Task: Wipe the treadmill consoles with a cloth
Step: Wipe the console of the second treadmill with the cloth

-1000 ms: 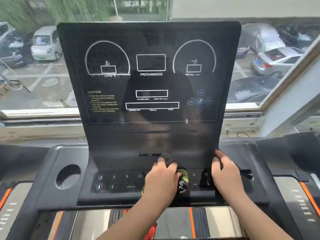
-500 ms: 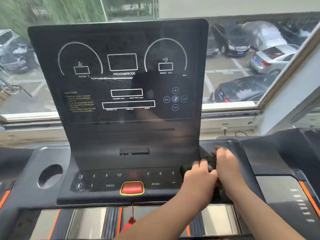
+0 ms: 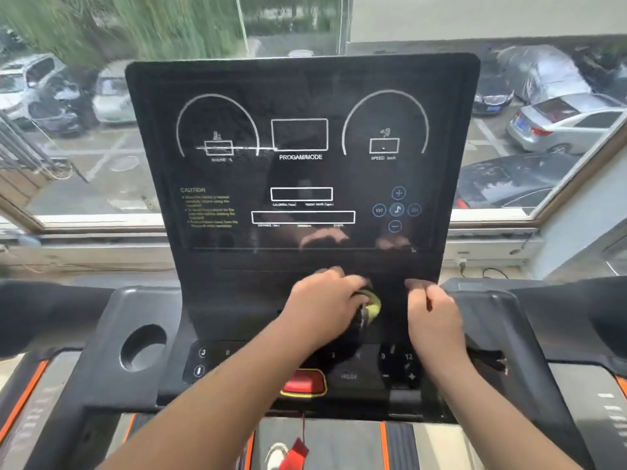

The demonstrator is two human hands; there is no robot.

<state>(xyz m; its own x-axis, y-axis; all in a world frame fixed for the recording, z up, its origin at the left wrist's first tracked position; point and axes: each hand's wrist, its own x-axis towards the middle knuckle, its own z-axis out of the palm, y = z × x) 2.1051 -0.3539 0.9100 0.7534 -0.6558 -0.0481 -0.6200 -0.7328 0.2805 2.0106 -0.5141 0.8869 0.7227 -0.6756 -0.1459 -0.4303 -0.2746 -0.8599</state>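
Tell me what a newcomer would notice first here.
The tall black console panel fills the centre, with white dials and a PROGAM/MODE label on it. At its base the left hand grips a dark cloth with a yellow patch, and the right hand is curled beside it. Below sits a red button. Parked cars show through the window behind.

Head camera looks forward and down, close above the treadmill console (image 3: pixel 302 184)

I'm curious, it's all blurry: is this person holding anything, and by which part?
The left hand grips a dark cloth with a yellow patch, bunched up under it. The right hand is curled; any hold cannot be told.
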